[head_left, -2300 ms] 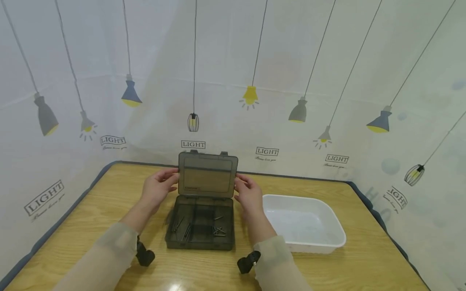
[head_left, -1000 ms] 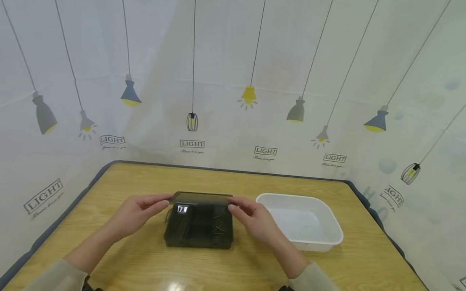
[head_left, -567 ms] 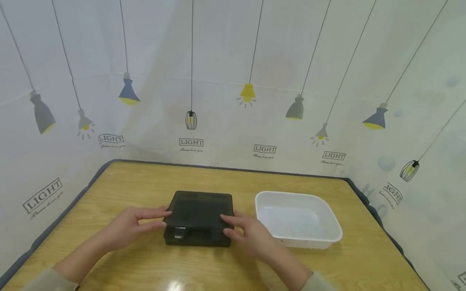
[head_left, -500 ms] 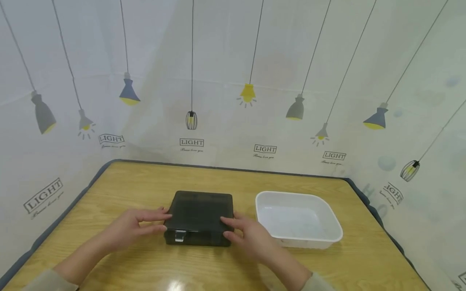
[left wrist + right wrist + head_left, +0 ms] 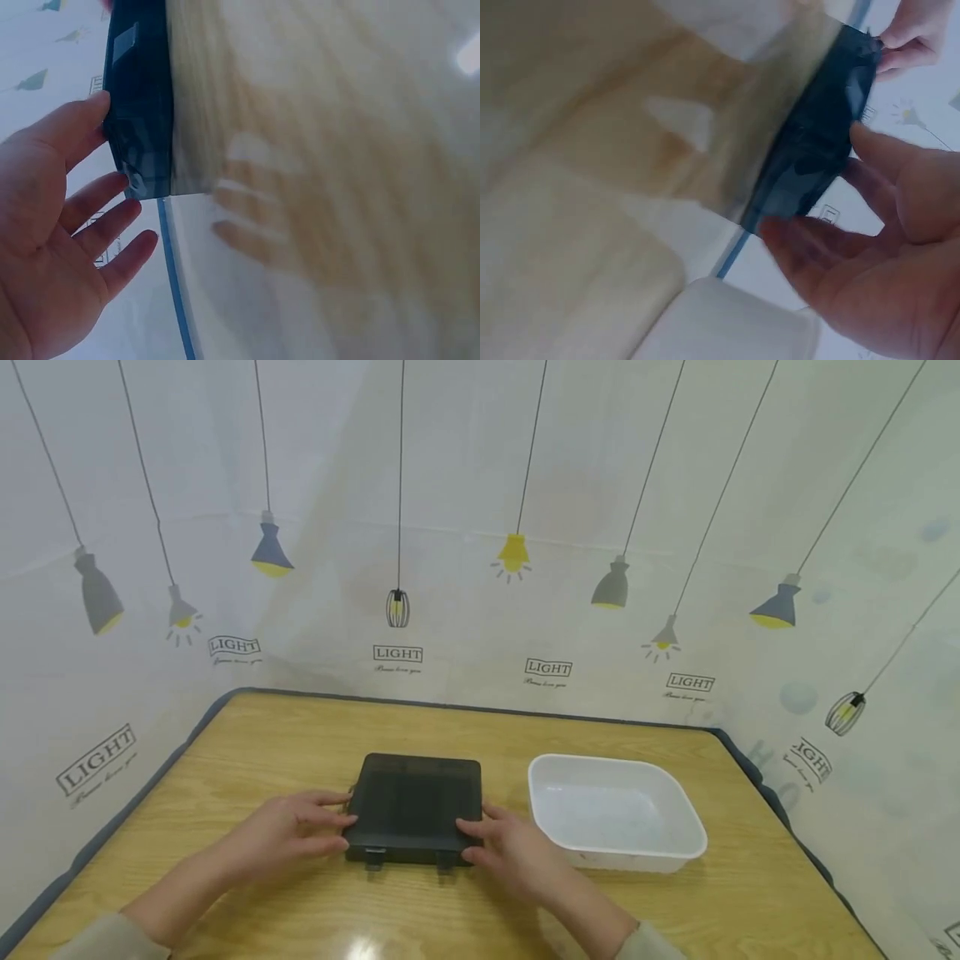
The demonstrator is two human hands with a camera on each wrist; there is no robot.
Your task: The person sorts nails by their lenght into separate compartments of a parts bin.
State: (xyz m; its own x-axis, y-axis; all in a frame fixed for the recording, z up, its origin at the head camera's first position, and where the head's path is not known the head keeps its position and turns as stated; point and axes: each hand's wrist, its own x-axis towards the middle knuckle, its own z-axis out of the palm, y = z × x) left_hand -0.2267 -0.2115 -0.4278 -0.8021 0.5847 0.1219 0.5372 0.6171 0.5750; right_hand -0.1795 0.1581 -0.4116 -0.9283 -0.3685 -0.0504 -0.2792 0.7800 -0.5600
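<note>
In the head view, a dark, smoky plastic compartment box (image 5: 416, 802) lies flat on the wooden table with its lid down. Two small latches (image 5: 375, 860) stick out at its front edge. At the box's left side my left hand (image 5: 281, 835) touches the front corner, its thumb and fingers spread. My right hand (image 5: 517, 852) rests against the right front corner, thumb on the near edge and fingers along the side. Both wrist views show the fingers lightly extended against the box walls (image 5: 142, 112). The dark lid hides the nails seen inside earlier.
A white plastic tray (image 5: 615, 847) stands right of the box, close beyond my right hand. The wooden table (image 5: 300, 735) ends at a dark blue edge, with a lamp-printed cloth (image 5: 465, 485) hanging behind it.
The lid has swung from upright down onto the box, with both hands moving toward me along its sides. The front latches now project from the near edge.
</note>
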